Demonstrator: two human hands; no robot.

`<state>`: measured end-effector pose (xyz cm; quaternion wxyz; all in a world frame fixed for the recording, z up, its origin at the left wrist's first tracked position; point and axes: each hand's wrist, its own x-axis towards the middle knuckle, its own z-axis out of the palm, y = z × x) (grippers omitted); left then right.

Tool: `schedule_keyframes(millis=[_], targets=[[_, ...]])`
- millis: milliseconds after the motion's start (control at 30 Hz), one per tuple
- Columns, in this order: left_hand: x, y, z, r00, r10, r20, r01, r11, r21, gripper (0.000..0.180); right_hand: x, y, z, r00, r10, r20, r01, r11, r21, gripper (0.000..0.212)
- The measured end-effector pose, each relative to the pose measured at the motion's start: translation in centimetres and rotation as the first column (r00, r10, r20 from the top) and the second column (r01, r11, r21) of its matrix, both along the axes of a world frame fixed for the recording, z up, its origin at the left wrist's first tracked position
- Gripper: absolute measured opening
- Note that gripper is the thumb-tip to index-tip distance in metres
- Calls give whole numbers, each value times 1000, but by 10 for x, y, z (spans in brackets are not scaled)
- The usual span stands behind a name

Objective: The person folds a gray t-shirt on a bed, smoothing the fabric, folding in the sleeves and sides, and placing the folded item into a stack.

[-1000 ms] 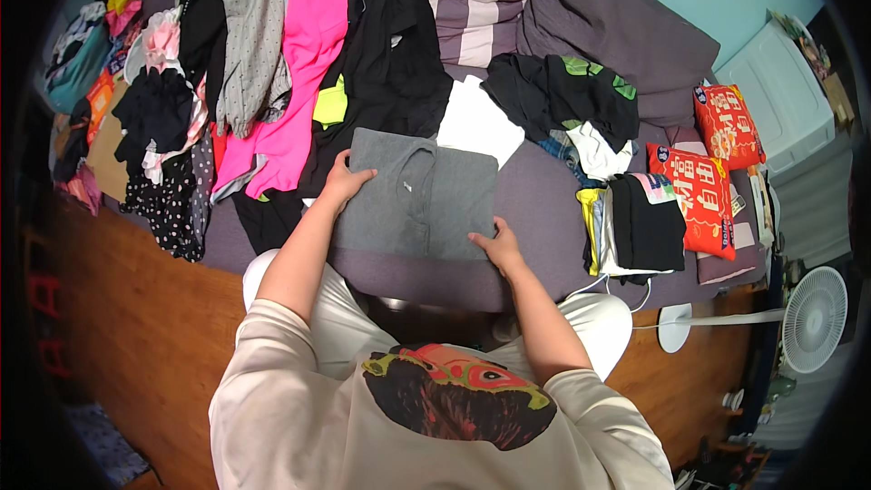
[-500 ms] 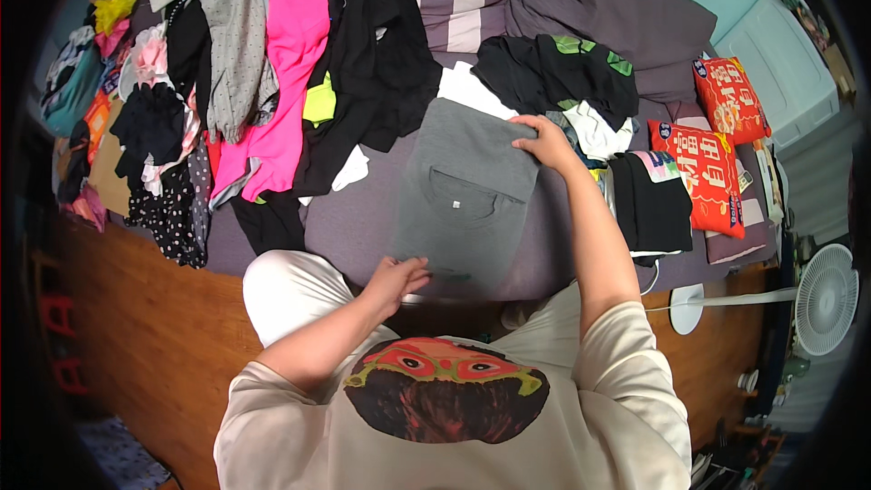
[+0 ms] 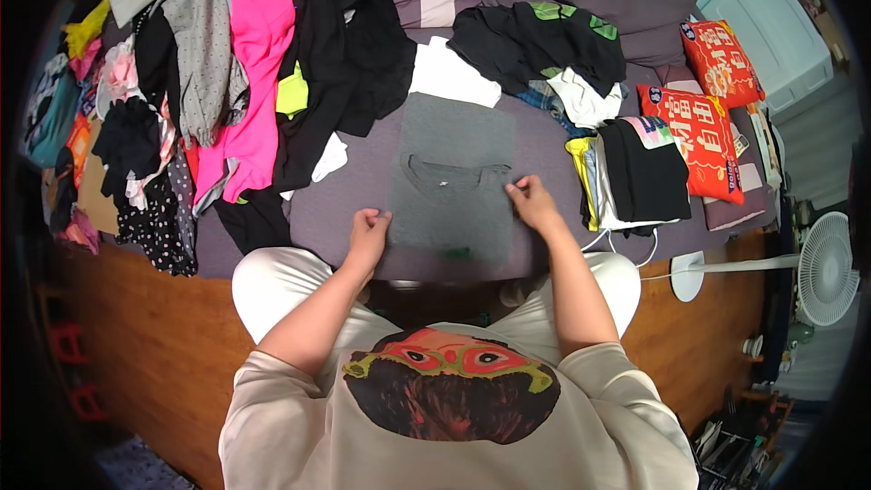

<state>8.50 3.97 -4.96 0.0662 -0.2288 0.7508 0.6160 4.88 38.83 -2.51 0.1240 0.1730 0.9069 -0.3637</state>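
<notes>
A grey T-shirt (image 3: pixel 452 177) lies folded into a soft rectangle near the bed's (image 3: pixel 363 191) front edge. The left hand (image 3: pixel 367 231) curls, pinching its lower left edge; the right hand (image 3: pixel 533 202) rests fingers together on the right edge. It looks mid-fold. 1 more fold would need both edges lifted evenly. The knit looks matte and limp.

Before you, the folded shirt (image 3: pixel 452 177) lies on the bed (image 3: pixel 354 191); a clothes heap (image 3: pixel 227 82) left, a stack (image 3: pixel 635 172), perhaps folded garments, right.
</notes>
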Motion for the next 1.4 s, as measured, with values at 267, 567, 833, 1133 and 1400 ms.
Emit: schedule_keyframes(millis=[267,567,833,1133,1400], targets=[[-3,20,-11,848,-333,-413,86,855,-512,43,67,-59,-7,995,17,-100,-5,992,123,68],[-3,23,17,861,-394,-320,208,848,-487,40,82,-90,-13,901,-24,-433,17,1000,-19,55],[6,24,17,756,-409,-510,181,881,-437,30,98,-89,-4,875,-67,-479,-9,988,-155,53],[-15,33,42,929,-371,-21,336,863,-377,54,87,-91,-13,936,-236,-262,165,949,-268,71],[-27,15,-15,815,-336,-472,332,939,-95,45,88,-87,-20,869,-226,-440,-1,888,-459,54]])
